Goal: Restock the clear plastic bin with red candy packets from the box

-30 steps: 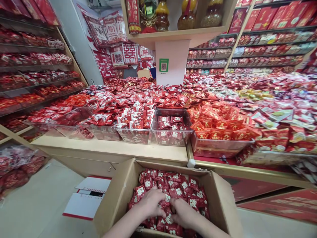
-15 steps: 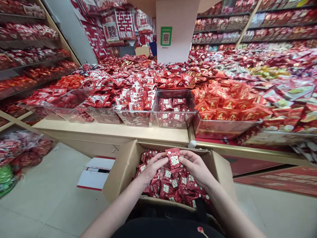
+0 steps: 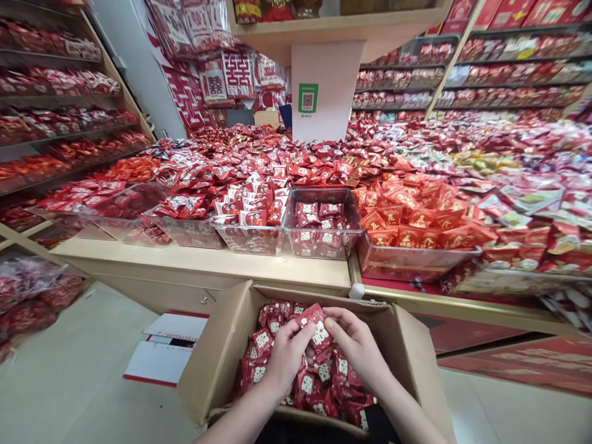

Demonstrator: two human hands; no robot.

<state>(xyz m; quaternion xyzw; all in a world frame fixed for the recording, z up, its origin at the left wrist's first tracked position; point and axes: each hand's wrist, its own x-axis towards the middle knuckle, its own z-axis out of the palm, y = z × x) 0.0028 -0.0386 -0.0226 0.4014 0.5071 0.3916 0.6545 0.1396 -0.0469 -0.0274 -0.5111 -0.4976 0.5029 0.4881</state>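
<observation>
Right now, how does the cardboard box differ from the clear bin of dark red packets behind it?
The cardboard box is brown and opaque; the clear bin is see-through. The box has spread flaps; the bin has none. The left hand and right hand hold a packet over the box, while neither touches the bin. Both are open-topped and hold dark red packets with pale characters.

A sweet shop, with packed wall shelves [image 3: 60, 86], heaped clear bins [image 3: 321, 240], payment QR code [image 3: 308, 98].

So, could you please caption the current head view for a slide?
Left hand and right hand hold a red packet above more packets in a cardboard box.
</observation>
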